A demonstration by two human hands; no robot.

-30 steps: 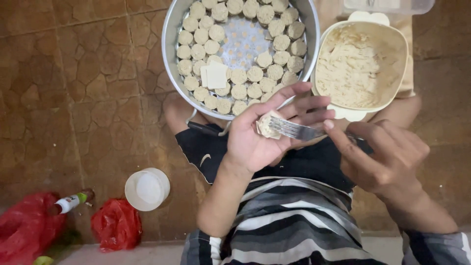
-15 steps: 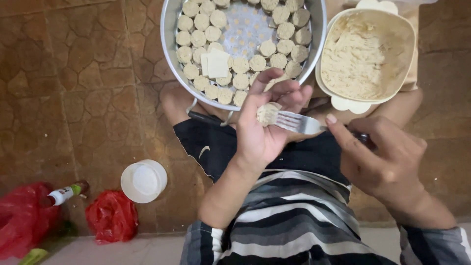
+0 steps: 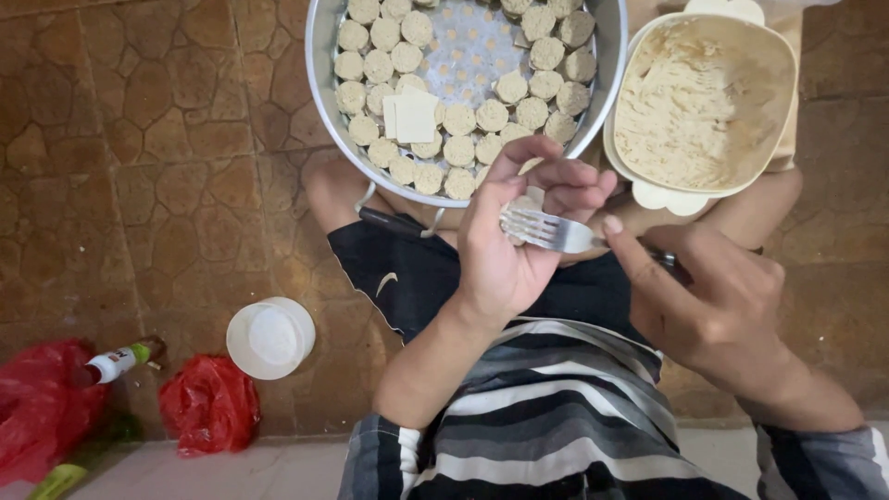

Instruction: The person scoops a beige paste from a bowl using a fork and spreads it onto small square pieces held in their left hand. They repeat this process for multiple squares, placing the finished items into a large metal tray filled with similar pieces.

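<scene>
Brown stone-patterned floor tiles lie under everything. Straight ahead of me sits a round metal steamer tray with a perforated base, ringed with small filled dumplings, and a few square wrappers lie stacked on them near the left side. Just right of it, touching its rim, is a cream bowl of pale filling. Off to my left on the floor stand a white lidded tub, a small bottle with a green label and two crumpled red plastic bags. Nothing lies between my hands and the tray; its near rim sits just beyond my fingers.

My left hand is cupped, fingers curled in over a half-hidden dumpling piece in the palm. My right hand is pinched shut on the handle of a metal fork, forefinger along the shaft, with the tines lying across my left palm beside the piece.
</scene>
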